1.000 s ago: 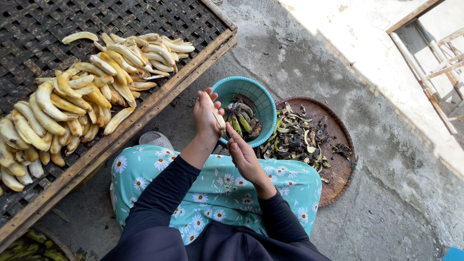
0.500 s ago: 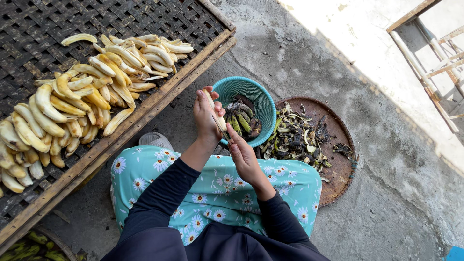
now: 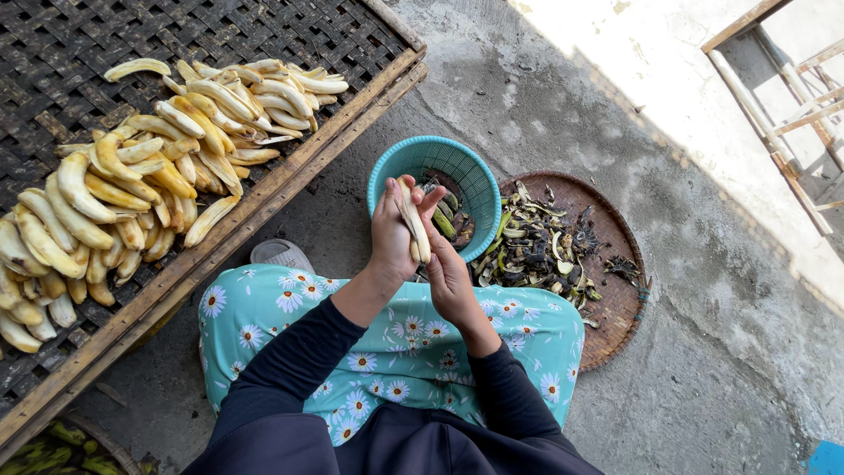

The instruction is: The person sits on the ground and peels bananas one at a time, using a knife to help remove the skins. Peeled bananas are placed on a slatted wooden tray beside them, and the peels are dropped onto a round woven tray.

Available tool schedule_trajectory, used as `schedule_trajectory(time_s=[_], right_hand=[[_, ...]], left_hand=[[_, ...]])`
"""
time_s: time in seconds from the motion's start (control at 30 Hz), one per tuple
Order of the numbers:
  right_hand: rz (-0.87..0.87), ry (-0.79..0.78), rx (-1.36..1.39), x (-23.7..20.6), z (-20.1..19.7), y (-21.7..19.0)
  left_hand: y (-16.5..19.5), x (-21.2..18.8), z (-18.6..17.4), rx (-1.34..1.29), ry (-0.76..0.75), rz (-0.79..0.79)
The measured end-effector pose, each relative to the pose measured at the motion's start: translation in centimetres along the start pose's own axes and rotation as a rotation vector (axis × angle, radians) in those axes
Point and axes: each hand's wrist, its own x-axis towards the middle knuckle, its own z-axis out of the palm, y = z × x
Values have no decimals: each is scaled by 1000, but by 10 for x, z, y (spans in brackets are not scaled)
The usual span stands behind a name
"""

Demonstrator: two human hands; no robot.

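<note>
Both hands on one banana, above the basket's near rim.

Left hand (image 3: 393, 236) grips the peeled banana (image 3: 413, 220), long axis upright; right hand (image 3: 448, 277) clasps its lower end, just beside the teal basket (image 3: 400, 167).

Both arms in dark long sleeves, reaching forward over the knees, elbows bent. Left hand (image 3: 393, 230) raised, palm turned in, fingers curled shut around something slim held upright. Right hand (image 3: 450, 274) just below and beside it, back facing up, fingertips pressed against the left.
</note>
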Motion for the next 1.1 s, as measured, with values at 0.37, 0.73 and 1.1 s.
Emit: schedule_trajectory(time_s=[0.37, 0.73, 1.1], right_hand=[[36, 90, -59, 8, 0, 8], [94, 212, -1000, 20, -16, 12], [290, 414, -1019, 10, -91, 39]], left_hand=[[-20, -10, -3, 171, -8, 44], [-30, 31, -46, 450, -70, -150], [156, 129, -94, 1171, 689, 331]])
